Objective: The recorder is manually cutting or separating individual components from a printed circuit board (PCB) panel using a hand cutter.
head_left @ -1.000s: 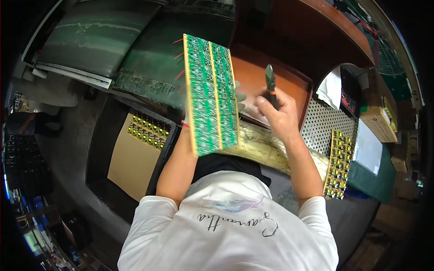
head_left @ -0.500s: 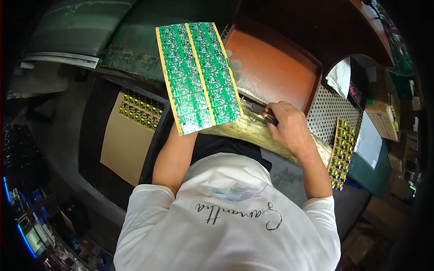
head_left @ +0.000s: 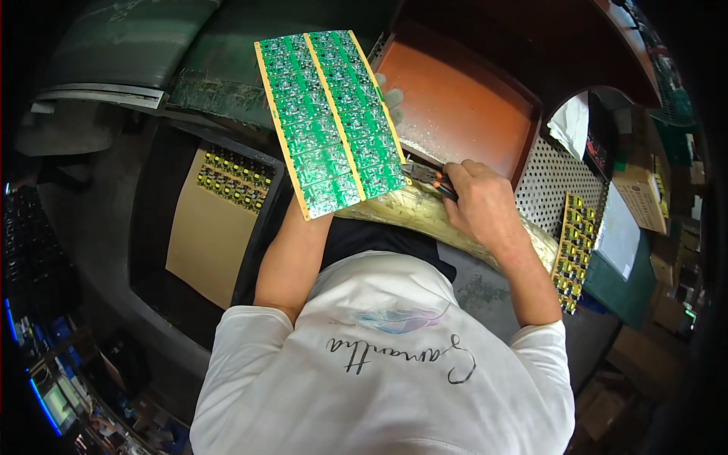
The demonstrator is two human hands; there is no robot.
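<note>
A large green circuit board panel (head_left: 307, 144) with yellow edge strips is held up tilted, its solder side toward me. My left hand (head_left: 392, 98) grips it from behind; only pale grey, glove-like fingertips show past its right edge, and the panel hides the rest. In my right hand (head_left: 481, 199) is a pair of cutting pliers (head_left: 426, 176) with black and orange handles. Their jaws lie at the panel's lower right corner; whether they touch it I cannot tell.
An orange-brown tray (head_left: 462, 98) with scattered bits lies beyond the panel. Below runs a tape-wrapped padded edge (head_left: 425, 216). At left, a black bin (head_left: 152, 227) holds cardboard (head_left: 208, 246) and a populated board (head_left: 235, 180). Another populated board (head_left: 576, 250) rests right, by a perforated metal plate (head_left: 557, 182).
The panel has shifted slightly up and to the left. My right hand has brought the pliers' jaws to the panel's lower right corner, where they show more plainly.
</note>
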